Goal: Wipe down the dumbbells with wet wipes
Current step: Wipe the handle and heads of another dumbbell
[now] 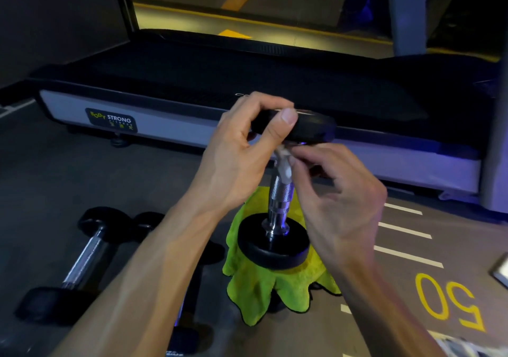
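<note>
A black dumbbell [279, 194] with a chrome knurled handle stands upright, its lower head resting on a lime-green cloth [255, 288]. My left hand [247, 147] grips the rim of the top head, thumb across the edge. My right hand [338, 191] pinches a small white wet wipe [284, 164] against the upper part of the handle, just under the top head. Part of the wipe is hidden by my fingers.
Two more black dumbbells [82, 252] lie on the grey floor at the lower left, one partly hidden under my left forearm. A treadmill [154, 109] runs across behind. Yellow "50" and white lines mark the floor at right. A flat object [501, 271] pokes in at the right edge.
</note>
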A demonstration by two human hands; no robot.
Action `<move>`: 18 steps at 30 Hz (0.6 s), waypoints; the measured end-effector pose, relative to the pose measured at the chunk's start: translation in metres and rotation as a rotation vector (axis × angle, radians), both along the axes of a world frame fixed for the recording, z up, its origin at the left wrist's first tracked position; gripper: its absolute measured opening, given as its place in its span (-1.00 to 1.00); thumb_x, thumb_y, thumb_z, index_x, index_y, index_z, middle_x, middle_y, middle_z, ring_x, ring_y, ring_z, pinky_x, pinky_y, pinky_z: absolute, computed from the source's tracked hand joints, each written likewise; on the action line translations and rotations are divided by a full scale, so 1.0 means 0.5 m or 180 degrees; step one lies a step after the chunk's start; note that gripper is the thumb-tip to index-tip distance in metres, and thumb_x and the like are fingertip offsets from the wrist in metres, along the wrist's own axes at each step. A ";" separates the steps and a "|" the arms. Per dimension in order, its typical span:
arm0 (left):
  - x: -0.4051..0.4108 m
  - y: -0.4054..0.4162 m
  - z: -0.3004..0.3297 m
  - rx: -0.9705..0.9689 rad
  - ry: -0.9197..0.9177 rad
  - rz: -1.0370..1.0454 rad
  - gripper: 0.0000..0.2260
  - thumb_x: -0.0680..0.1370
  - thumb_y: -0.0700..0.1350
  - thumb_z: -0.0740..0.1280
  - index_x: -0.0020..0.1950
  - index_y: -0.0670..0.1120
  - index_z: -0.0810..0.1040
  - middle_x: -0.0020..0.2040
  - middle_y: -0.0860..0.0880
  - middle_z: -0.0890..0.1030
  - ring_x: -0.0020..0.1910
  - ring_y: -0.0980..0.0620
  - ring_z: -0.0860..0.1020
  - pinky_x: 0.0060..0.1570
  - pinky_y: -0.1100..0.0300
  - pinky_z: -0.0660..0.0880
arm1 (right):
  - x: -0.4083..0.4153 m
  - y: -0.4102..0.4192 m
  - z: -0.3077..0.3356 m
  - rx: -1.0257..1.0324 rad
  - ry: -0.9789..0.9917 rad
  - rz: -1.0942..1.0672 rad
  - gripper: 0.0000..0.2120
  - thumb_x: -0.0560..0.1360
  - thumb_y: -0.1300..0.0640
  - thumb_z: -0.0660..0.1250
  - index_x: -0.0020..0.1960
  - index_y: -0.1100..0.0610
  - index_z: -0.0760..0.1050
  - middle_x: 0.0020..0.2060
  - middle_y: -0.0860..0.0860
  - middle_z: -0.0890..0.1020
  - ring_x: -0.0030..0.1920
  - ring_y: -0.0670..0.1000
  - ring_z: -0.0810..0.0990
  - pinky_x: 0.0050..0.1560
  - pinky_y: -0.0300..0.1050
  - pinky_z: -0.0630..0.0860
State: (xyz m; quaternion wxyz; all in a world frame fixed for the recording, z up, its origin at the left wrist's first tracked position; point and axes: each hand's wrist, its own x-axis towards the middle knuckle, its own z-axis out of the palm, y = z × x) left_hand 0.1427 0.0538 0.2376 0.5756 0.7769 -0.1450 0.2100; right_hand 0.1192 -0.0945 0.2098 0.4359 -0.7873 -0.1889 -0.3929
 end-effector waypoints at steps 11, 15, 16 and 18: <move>0.012 0.016 -0.012 0.0034 0.0021 -0.0015 -0.78 0.73 0.07 0.15 0.24 0.06 0.53 0.09 0.04 0.59 0.08 0.20 0.54 0.16 0.26 0.42 | -0.026 -0.042 -0.081 -0.0803 0.0333 0.0458 -0.81 0.58 0.29 0.42 0.17 0.18 0.67 0.05 -0.05 0.63 0.01 -0.09 0.61 0.04 -0.13 0.57; 0.014 0.025 -0.010 -0.0037 0.0107 -0.0109 -0.77 0.71 0.08 0.16 0.24 0.04 0.53 0.04 0.08 0.56 0.01 0.24 0.53 0.09 0.34 0.42 | -0.002 -0.022 -0.023 -0.0820 0.0088 0.0230 -0.84 0.57 0.25 0.44 0.14 0.14 0.69 0.00 -0.09 0.62 -0.02 -0.19 0.57 0.03 -0.28 0.54; 0.012 0.024 -0.009 -0.0034 0.0123 -0.0151 -0.77 0.70 0.09 0.18 0.24 0.06 0.53 0.10 0.00 0.59 0.08 0.17 0.56 0.12 0.30 0.46 | 0.010 -0.012 -0.004 -0.0814 -0.0065 0.0114 -0.84 0.57 0.25 0.43 0.14 0.15 0.69 -0.02 -0.06 0.62 -0.04 -0.16 0.58 0.00 -0.29 0.52; 0.010 0.022 -0.007 -0.0034 0.0108 -0.0177 -0.80 0.68 0.10 0.20 0.22 0.10 0.53 0.16 -0.10 0.60 0.14 0.09 0.58 0.16 0.28 0.48 | 0.017 0.006 0.001 -0.1000 -0.0210 0.0040 -0.83 0.57 0.28 0.43 0.14 0.18 0.68 0.00 0.01 0.63 -0.04 -0.02 0.60 -0.02 -0.21 0.53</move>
